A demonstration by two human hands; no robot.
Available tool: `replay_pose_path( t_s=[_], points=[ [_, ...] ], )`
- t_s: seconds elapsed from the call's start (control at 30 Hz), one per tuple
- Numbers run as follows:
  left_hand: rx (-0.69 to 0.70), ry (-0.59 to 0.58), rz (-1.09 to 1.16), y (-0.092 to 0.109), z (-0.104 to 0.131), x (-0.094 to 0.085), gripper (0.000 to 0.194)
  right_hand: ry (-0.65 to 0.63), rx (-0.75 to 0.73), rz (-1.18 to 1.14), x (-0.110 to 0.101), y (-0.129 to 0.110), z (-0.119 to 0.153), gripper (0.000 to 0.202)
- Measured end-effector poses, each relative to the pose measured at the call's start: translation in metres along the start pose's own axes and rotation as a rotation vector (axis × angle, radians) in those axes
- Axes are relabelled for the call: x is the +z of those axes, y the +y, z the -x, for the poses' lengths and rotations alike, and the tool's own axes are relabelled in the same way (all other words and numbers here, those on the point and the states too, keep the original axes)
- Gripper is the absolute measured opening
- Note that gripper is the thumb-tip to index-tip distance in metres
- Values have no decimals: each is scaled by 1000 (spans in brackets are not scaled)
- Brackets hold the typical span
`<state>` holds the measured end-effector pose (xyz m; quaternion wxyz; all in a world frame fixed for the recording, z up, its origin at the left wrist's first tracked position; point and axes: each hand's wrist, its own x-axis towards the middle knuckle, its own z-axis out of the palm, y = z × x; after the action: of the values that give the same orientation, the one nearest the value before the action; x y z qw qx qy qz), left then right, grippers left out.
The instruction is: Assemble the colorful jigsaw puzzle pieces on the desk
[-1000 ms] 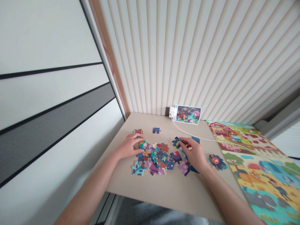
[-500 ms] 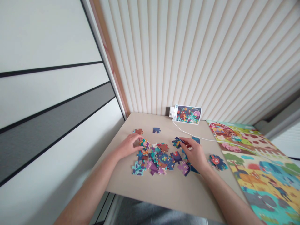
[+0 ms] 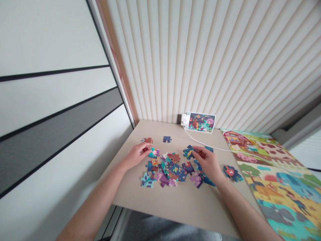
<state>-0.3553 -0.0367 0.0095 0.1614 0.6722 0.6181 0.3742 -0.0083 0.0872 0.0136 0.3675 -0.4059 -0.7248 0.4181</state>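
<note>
My left hand (image 3: 137,154) is at the left of a heap of jigsaw puzzle pieces (image 3: 173,169), thumb and fingertips closed at the edge of a teal, white and purple puzzle piece (image 3: 154,153). To the right of the heap, my right hand (image 3: 207,162) pinches a dark blue puzzle piece (image 3: 188,152) with a leafy pattern between thumb and fingers. Blue pieces (image 3: 208,180) lie partly hidden under that hand. Behind the heap are a plain navy piece (image 3: 167,139) and a brown piece (image 3: 147,140), both lying apart.
A picture card (image 3: 201,123) leans on the pleated wall beside a white charger (image 3: 184,119). Its white cable (image 3: 200,143) runs right across the table. Assembled animal puzzles (image 3: 283,187) cover the right side. A small stack of pieces (image 3: 232,173) lies right of my right forearm.
My left fingers have drawn together, and the piece at them shows more teal and white. The dark blue piece at my right hand has shifted slightly left and shows more of its face.
</note>
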Motion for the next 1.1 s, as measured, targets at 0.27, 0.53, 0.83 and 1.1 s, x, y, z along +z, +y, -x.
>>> replay_pose_path(
  t_s=[0.27,0.53,0.83,1.1],
  points=[
    [-93,34,134,1,0,-2,35,-21,29,-99,2,0,0,44],
    [-138,47,233,3,1,-2,38,-35,50,-173,5,-4,0,45],
    [-205,-34,339,4,-1,3,36,2,26,-194,8,-7,1,47],
    [-43,-213,455,27,0,8,29,-11,28,-293,27,-28,9,43]
  ],
)
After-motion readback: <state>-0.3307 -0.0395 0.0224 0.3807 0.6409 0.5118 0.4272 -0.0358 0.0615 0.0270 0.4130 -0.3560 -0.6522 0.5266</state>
